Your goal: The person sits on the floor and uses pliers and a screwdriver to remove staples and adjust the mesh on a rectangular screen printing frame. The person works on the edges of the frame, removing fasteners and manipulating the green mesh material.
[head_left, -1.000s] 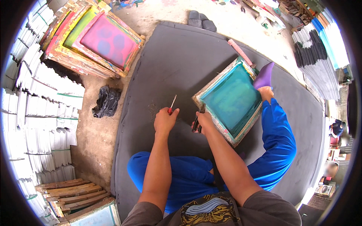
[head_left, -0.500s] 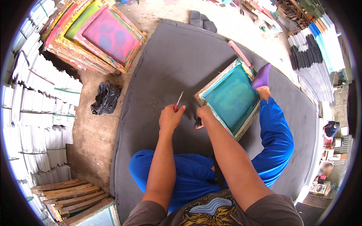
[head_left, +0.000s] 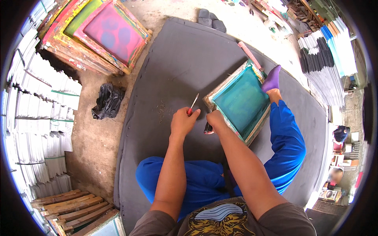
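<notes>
While the left hand [head_left: 184, 122] held a red-handled screwdriver [head_left: 190, 111] in wrapped fingers, its shaft slanting to the far right, the right hand [head_left: 216, 120] had its fingers closed on a dark-handled tool [head_left: 208, 128], probably pliers, whose working end was hidden. The wood-framed printing screen [head_left: 238, 102] lay on the grey mat [head_left: 169, 59], to the right of the screwdriver, with a purple-socked foot [head_left: 271, 80] at its far right side. The right hand overlapped the screen's left corner region in the view; whether it touched the wood could not be told. The screwdriver's tip stood apart from that corner. Working well with this pair of tools called for a firm, short hold on the red handle, with the tip kept low to the wood and aimed away from both the teal mesh [head_left: 245, 98] and the right hand, since a slip could have torn the one or jabbed the other. The foot was well placed as a brace, provided that it bore on the wood alone. Thin bits resembling staples [head_left: 162, 111] were scattered left of the left hand; keeping such pieces together there, clear of the legs [head_left: 286, 145], was the safer habit.
</notes>
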Tool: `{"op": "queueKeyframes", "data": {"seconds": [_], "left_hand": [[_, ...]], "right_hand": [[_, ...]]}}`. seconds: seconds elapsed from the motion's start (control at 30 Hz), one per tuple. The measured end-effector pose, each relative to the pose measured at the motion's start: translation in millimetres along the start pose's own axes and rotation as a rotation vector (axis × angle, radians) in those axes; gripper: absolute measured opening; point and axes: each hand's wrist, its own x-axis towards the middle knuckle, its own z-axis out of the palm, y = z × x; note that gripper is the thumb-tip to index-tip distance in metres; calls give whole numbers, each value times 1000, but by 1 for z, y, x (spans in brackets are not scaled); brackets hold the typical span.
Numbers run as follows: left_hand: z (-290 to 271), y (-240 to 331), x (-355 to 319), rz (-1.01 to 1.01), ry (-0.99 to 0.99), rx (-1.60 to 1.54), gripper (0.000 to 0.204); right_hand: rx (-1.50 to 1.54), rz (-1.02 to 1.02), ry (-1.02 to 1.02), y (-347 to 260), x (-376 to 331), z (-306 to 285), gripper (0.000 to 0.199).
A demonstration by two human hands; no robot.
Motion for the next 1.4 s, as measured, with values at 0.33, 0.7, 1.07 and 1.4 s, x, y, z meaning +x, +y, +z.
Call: {"op": "queueKeyframes", "data": {"seconds": [0.33, 0.7, 1.07, 1.4], "left_hand": [[3, -5, -1, 71, 24, -37, 50], [4, -5, -1, 58, 17, -45, 45], [6, -12, 2, 27, 7, -76, 42], [6, -42, 11, -56, 161, 2, 25]], "right_hand": [[-30, -190, 53, 10, 17, 6, 28], [393, 109, -76, 4, -8, 8, 28], [926, -68, -314, 31, -18, 25, 17], [584, -220, -759, 15, -70, 46, 14]]}}
